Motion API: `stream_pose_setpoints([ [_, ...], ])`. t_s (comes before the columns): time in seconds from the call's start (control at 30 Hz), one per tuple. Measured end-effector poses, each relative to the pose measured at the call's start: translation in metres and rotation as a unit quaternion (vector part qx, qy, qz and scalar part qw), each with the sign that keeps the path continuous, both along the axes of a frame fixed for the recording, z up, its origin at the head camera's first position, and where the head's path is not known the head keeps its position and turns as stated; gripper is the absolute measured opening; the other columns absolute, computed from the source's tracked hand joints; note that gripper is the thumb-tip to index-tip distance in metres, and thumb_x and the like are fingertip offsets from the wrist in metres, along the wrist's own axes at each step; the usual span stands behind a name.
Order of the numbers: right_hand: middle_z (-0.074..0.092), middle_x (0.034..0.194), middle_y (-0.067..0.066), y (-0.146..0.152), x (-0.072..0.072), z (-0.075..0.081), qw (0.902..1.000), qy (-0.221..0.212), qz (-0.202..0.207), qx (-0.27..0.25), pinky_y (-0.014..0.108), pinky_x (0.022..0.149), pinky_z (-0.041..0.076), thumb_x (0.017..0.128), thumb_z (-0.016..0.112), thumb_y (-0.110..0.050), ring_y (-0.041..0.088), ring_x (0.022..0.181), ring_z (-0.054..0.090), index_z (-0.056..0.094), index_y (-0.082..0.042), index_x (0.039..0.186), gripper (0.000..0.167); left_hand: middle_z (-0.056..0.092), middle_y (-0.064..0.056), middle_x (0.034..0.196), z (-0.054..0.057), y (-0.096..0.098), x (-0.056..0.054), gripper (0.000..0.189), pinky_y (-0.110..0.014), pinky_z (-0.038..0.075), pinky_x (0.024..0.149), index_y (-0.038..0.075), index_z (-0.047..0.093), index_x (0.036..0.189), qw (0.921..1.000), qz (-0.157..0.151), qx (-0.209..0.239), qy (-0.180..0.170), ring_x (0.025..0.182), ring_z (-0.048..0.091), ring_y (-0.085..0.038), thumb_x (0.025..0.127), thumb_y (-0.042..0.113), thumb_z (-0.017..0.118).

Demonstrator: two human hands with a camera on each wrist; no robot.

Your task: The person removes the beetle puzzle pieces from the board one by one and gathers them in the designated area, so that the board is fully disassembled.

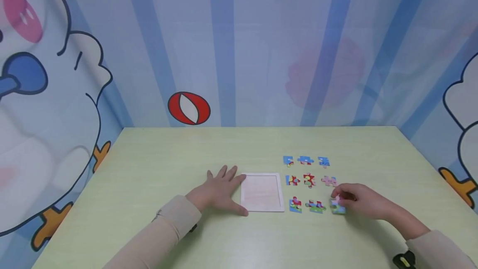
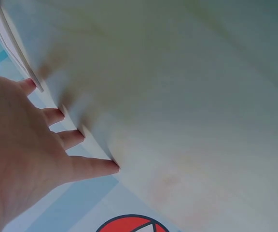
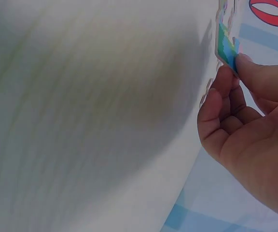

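Note:
My left hand point(image 1: 220, 190) lies with spread fingers at the left side of a square white puzzle frame point(image 1: 281, 194), index finger and thumb at its edge. In the left wrist view the fingertips point(image 2: 111, 166) touch the tabletop. My right hand point(image 1: 364, 202) pinches a green and blue jigsaw piece point(image 1: 338, 208) between thumb and finger at the front right of the laid-out pieces. The right wrist view shows this piece point(image 3: 227, 48) tilted up off the table. Beside it lie a green and red piece point(image 1: 315, 206) and a pink piece point(image 1: 329, 181).
Several more jigsaw pieces point(image 1: 309, 180) lie in rows to the right of the frame, with blue ones point(image 1: 305, 160) in the back row. The pale wooden table point(image 1: 179, 152) ends at a blue striped backdrop point(image 1: 254, 53) with cartoon figures.

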State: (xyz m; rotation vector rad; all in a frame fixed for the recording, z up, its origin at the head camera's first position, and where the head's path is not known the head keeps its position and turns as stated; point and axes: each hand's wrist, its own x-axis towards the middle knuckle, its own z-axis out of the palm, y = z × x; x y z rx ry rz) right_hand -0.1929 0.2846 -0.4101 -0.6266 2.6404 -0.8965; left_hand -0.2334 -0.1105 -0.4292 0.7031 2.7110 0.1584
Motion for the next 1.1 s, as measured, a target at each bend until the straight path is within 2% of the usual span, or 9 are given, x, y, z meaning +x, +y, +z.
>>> stream_pose_setpoints([
  [0.17, 0.055, 0.088, -0.001, 0.005, -0.003, -0.004, 0.9998, -0.008, -0.011, 0.012, 0.023, 0.065, 0.041, 0.093, 0.06, -0.005, 0.006, 0.077, 0.044, 0.064, -0.005, 0.102, 0.01, 0.011, -0.011, 0.162, 0.001, 0.0, 0.0, 0.106, -0.074, 0.011, 0.105, 0.022, 0.024, 0.154, 1.0, 0.0, 0.0, -0.002, 0.147, 0.008, -0.041, 0.071, 0.077, 0.061],
  [0.53, 0.055, 0.085, -0.002, 0.001, -0.003, -0.009, 0.9984, 0.011, -0.034, 0.045, 0.024, 0.064, 0.043, 0.091, 0.062, -0.002, 0.012, 0.077, 0.046, 0.065, -0.007, 0.1, 0.01, 0.011, -0.011, 0.162, 0.001, 0.0, 0.0, 0.106, -0.074, 0.011, 0.105, 0.022, 0.024, 0.154, 1.0, -0.002, 0.004, -0.003, 0.147, 0.007, -0.041, 0.071, 0.077, 0.061],
  [1.1, 0.056, 0.088, 0.0, -0.001, -0.005, -0.011, 0.998, 0.017, -0.031, 0.052, 0.027, 0.066, 0.044, 0.09, 0.061, 0.0, 0.015, 0.079, 0.048, 0.064, -0.004, 0.103, 0.014, 0.012, -0.011, 0.162, 0.0, 0.0, -0.001, 0.106, -0.074, 0.011, 0.105, 0.022, 0.024, 0.154, 1.0, 0.0, 0.005, -0.001, 0.147, 0.008, -0.04, 0.071, 0.077, 0.062],
])
